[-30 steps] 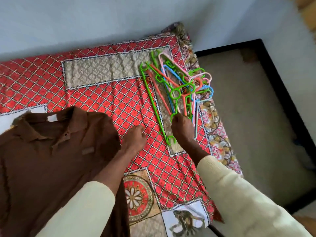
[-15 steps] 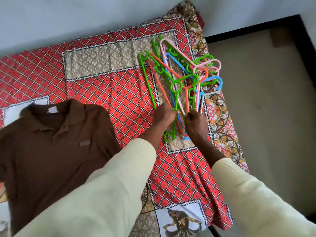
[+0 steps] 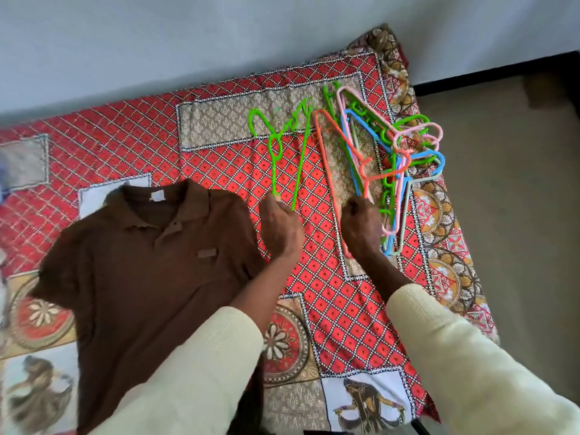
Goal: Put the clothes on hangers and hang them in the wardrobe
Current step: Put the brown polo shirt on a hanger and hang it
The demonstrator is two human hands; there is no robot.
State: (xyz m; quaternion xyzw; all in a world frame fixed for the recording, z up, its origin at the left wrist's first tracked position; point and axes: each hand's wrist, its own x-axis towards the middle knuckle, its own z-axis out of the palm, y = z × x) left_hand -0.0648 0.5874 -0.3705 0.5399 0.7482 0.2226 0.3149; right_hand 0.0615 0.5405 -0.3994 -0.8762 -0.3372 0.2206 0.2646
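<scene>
Early stage: left hand (image 3: 282, 226) pinches a green hanger (image 3: 276, 158) beside the unhung brown shirt (image 3: 141, 271) on the bed (image 3: 219, 171); right hand (image 3: 361, 226) grips the hanger pile (image 3: 392, 152); hanging remains.

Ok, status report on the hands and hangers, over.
Left hand grips green hanger, apart from pile. Right hand rests on hanger pile. Brown shirt flat on bed, unhung.
</scene>
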